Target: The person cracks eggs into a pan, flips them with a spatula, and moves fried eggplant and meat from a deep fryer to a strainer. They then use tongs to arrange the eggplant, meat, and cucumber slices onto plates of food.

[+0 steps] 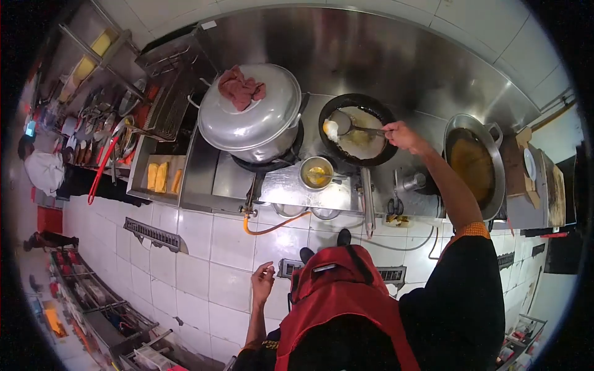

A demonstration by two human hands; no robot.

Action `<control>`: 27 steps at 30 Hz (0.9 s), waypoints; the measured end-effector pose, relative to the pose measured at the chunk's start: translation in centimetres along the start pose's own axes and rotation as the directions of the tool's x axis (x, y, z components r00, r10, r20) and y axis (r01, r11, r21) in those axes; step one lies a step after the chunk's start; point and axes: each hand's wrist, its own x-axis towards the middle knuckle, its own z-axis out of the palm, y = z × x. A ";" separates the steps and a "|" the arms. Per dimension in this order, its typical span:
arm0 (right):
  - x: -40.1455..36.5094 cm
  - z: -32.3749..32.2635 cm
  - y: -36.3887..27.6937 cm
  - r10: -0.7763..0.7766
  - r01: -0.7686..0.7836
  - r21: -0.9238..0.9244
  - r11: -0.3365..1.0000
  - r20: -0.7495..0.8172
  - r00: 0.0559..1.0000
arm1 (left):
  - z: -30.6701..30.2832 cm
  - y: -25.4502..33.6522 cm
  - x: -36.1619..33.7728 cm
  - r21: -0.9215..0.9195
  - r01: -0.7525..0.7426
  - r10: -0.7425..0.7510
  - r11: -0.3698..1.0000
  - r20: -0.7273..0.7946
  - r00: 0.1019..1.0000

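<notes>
My right hand is closed round the handle of a dark ladle, whose bowl lies in a black wok on the stove. Beside the ladle's bowl, at the left of the wok, is a white and yellow piece of egg in bubbling oil. My left hand hangs over the floor, away from the stove, with its fingers partly curled and nothing seen in it. Just below the wok on the left stands a metal bowl with yellow egg mixture and a utensil in it.
A big lidded pot with a red cloth on top stands left of the wok. To the right are a wide pan of brown oil, a metal cup and scissors. An orange hose loops below the counter.
</notes>
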 end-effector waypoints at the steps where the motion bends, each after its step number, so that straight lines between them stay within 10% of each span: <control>1: -0.4 0.4 -0.3 -0.058 0.058 -0.027 0.998 0.007 0.998 | -0.3 -0.4 0.0 -0.002 0.003 -0.003 1.000 0.002 1.000; 5: -3.3 1.5 -2.7 0.017 -0.052 -0.332 0.942 -0.108 0.994 | -1.3 -1.7 -0.3 0.046 0.006 -0.006 0.999 -0.012 1.000; 7: -1.9 -0.2 1.8 -0.406 0.214 -0.716 0.664 -0.105 0.908 | -2.0 -2.6 -0.2 0.009 0.060 -0.060 0.998 -0.021 0.998; 10: -4.0 1.8 4.0 -0.656 0.210 -0.834 0.511 -0.220 0.722 | -2.5 -3.1 -0.4 0.010 0.052 -0.052 0.999 -0.017 0.999; 14: -6.3 6.7 3.4 -0.651 0.143 -0.843 0.519 -0.282 0.705 | -2.2 -2.6 0.0 0.010 0.042 -0.042 0.999 -0.015 0.999; 16: -5.8 9.4 2.9 -0.362 -0.183 -0.796 0.577 -0.450 0.816 | -1.9 -1.3 0.1 0.002 0.009 -0.009 1.000 -0.001 1.000; 27: -9.2 16.4 5.7 -0.320 -0.195 -0.696 0.691 -0.537 0.781 | -1.1 1.6 0.2 0.055 0.031 -0.030 0.998 -0.013 0.999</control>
